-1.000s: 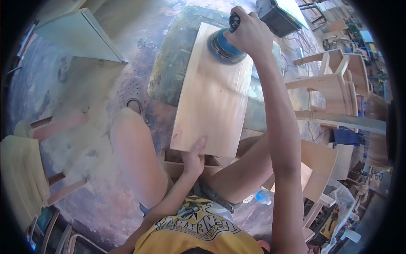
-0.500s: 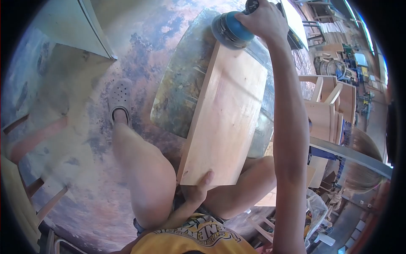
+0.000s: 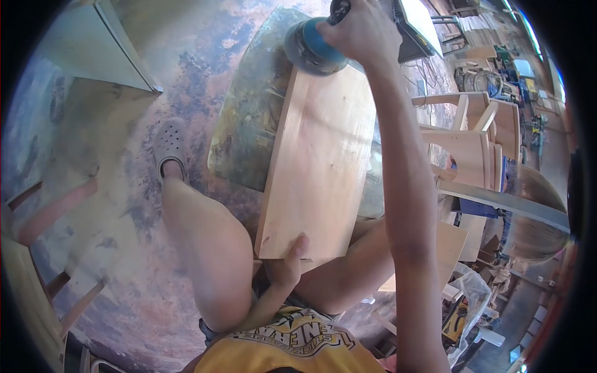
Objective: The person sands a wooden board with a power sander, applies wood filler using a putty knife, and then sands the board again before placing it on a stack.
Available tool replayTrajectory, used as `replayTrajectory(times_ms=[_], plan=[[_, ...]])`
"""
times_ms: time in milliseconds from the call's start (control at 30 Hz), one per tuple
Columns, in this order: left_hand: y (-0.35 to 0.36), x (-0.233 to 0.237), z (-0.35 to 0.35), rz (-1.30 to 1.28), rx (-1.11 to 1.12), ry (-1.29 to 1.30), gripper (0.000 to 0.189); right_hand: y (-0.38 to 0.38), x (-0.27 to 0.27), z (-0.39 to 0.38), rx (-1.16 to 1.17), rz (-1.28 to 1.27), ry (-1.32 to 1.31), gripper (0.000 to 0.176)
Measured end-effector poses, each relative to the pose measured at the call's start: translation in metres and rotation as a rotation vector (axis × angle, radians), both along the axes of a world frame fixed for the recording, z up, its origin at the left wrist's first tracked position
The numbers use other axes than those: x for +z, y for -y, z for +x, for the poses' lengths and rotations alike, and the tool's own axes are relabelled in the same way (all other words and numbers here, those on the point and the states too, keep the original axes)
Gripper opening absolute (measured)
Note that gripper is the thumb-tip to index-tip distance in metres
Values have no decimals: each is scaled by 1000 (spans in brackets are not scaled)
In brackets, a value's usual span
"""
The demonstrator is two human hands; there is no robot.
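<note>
My right hand (image 3: pixel 365 36) is wrapped round the top of a teal orbital sander (image 3: pixel 317 46). The sander's round pad sits at the far left corner of a pale wooden board (image 3: pixel 320 155). This board slopes away from my lap, its near end between my thighs. My left hand (image 3: pixel 290 264) grips that near edge, thumb on the top face and fingers hidden beneath. Under the far part of the board lies a paint-stained, rounded panel (image 3: pixel 242 137).
Wooden chair frames (image 3: pixel 476 137) stand at the right, near a grey beam (image 3: pixel 504 202). A cabinet-like panel (image 3: pixel 106 50) is at upper left. Wooden legs (image 3: pixel 56 211) jut in at the left edge. A clear plastic bag (image 3: pixel 476 289) and clutter lie lower right.
My right hand and the sander have shifted left, along with the board's far end. My left hand keeps its hold on the near edge. The view has turned slightly.
</note>
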State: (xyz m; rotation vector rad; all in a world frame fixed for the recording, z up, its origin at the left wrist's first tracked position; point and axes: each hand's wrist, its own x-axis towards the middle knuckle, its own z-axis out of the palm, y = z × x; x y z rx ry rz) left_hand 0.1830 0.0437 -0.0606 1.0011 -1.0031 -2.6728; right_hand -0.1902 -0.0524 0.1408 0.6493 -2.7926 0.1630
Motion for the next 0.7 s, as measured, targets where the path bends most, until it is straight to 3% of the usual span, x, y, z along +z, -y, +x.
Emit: replayTrajectory(times_ms=[67, 167, 233, 267, 367, 533, 600, 700], plan=[[-8, 6, -4, -23, -38, -12, 75, -9, 0, 16, 35, -39, 8, 36], [-9, 15, -1, -47, 73, 27, 68, -19, 0, 34, 53, -39, 19, 36], [-11, 10, 7, 23, 449, -161, 67, -22, 2, 37, 49, -41, 6, 36], [8, 17, 13, 63, 398, -370, 68, -21, 4, 35, 5, -40, 28, 35], [17, 24, 25, -127, 286, -225, 70, -21, 4, 19, -22, -53, 45, 36], [24, 9, 23, -328, 205, -197, 71, -24, -6, -14, -5, -31, -58, 40], [22, 8, 14, -258, 233, -275, 73, -24, -4, -23, -103, 65, 13, 61], [13, 6, 4, -376, 106, -240, 74, -41, -6, -11, -73, 61, 38, 66]])
